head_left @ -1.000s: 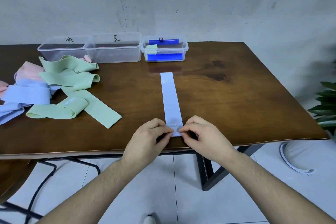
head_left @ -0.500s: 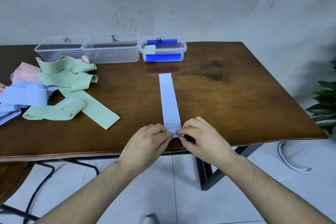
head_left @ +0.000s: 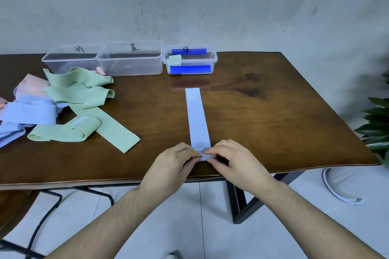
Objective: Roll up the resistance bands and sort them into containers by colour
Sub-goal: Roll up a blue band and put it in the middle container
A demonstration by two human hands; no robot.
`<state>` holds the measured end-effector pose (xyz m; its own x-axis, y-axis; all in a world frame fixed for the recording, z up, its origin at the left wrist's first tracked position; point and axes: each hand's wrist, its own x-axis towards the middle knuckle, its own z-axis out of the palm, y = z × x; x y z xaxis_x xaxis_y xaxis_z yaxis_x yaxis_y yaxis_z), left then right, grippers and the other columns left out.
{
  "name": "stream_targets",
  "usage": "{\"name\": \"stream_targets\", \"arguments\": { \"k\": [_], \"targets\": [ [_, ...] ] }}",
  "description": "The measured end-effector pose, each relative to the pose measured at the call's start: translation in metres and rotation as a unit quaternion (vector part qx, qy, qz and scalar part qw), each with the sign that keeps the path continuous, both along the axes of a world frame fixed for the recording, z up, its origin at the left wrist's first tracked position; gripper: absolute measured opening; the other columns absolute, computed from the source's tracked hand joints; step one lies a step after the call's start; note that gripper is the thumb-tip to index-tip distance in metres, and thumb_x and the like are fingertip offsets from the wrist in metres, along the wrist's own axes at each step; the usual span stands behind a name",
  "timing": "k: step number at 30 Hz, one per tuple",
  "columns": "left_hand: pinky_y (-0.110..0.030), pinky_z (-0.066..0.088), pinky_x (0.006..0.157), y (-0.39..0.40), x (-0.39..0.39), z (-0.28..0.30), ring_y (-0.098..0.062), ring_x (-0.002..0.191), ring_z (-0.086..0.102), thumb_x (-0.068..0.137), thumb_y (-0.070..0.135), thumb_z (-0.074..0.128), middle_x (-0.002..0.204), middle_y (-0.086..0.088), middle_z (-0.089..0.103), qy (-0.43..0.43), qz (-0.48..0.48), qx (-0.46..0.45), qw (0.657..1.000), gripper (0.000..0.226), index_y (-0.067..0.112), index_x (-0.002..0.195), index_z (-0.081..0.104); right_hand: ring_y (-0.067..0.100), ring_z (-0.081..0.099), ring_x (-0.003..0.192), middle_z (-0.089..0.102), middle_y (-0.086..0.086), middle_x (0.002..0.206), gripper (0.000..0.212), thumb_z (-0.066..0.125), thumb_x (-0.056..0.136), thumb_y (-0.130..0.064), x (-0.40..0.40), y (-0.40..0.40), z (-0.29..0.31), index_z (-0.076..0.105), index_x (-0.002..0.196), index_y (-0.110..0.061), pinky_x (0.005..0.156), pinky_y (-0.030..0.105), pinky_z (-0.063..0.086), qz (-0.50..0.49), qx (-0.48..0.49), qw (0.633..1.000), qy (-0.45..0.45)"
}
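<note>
Pale blue band [head_left: 196, 120] lies flat and straight on the bench [head_left: 273, 124], running away from me toward the tubs; its far end carries a printed "20". The near end sits close to the bench's front edge, bunched into a small fold. My left hand [head_left: 171, 166] and right hand [head_left: 236, 163] both pinch that fold, grip closed on it from either side, fingertips nearly meeting over the band.

Along the back edge stand three clear tubs side by side: left tub [head_left: 69, 59], middle tub [head_left: 131, 59], and right tub [head_left: 190, 59], which has blue clips and a small green roll [head_left: 175, 59] inside. Each tub has handwriting on its back wall; I cannot read it.

To my left, well apart from the band, lies a loose heap: green bands [head_left: 84, 111], blue bands [head_left: 29, 112], pink bands [head_left: 31, 85]. A plant [head_left: 376, 124] stands off the bench's right side.
</note>
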<state>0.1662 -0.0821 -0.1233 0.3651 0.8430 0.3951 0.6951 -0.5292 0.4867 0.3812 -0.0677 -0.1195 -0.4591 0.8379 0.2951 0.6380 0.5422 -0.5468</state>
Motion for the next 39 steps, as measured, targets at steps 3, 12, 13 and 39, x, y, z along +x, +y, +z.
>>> {"name": "stream_targets", "arguments": {
  "k": [3, 12, 13, 39],
  "targets": [
    [-0.018, 0.049, 0.075, 0.002, -0.001, 0.001, -0.006, 0.085, 0.061, 0.095, 0.020, 0.064, 0.098, 0.010, 0.065, 0.001, 0.003, -0.007, 1.000, 0.012, 0.020, 0.104, 0.072, 0.002, 0.056, 0.096, 0.059, -0.023, 0.095, 0.012, 0.068, 0.094, -0.018, -0.001, 0.001, 0.005, 0.072, 0.102, -0.026, 0.082, 0.010, 0.040, -0.002, -0.036, 0.999, 0.015],
    [-0.026, 0.049, 0.060, 0.004, 0.002, 0.004, -0.016, 0.068, 0.060, 0.096, 0.019, 0.059, 0.095, 0.004, 0.057, 0.038, -0.006, 0.017, 0.999, 0.013, 0.015, 0.100, 0.070, 0.002, 0.047, 0.091, 0.054, -0.018, 0.096, 0.008, 0.064, 0.096, -0.021, -0.004, 0.002, 0.006, 0.070, 0.100, -0.023, 0.078, 0.006, 0.036, -0.002, 0.006, 0.999, -0.041],
    [-0.025, 0.048, 0.059, 0.004, 0.002, 0.004, -0.015, 0.067, 0.059, 0.096, 0.023, 0.058, 0.095, 0.004, 0.057, 0.037, -0.009, 0.016, 0.999, 0.016, 0.015, 0.101, 0.071, 0.003, 0.047, 0.091, 0.055, -0.018, 0.097, 0.008, 0.064, 0.096, -0.021, -0.004, 0.003, 0.006, 0.070, 0.101, -0.023, 0.078, 0.007, 0.036, -0.001, 0.010, 0.999, -0.043],
    [-0.001, 0.036, 0.068, 0.011, -0.002, 0.002, 0.004, 0.075, 0.049, 0.093, 0.025, 0.069, 0.098, 0.015, 0.057, -0.005, 0.021, -0.028, 0.999, 0.013, 0.020, 0.103, 0.074, 0.004, 0.049, 0.092, 0.063, -0.020, 0.101, 0.013, 0.064, 0.098, -0.027, -0.004, 0.010, 0.002, 0.071, 0.107, -0.027, 0.086, 0.008, 0.035, -0.003, 0.021, 0.999, -0.033]
  ]
}}
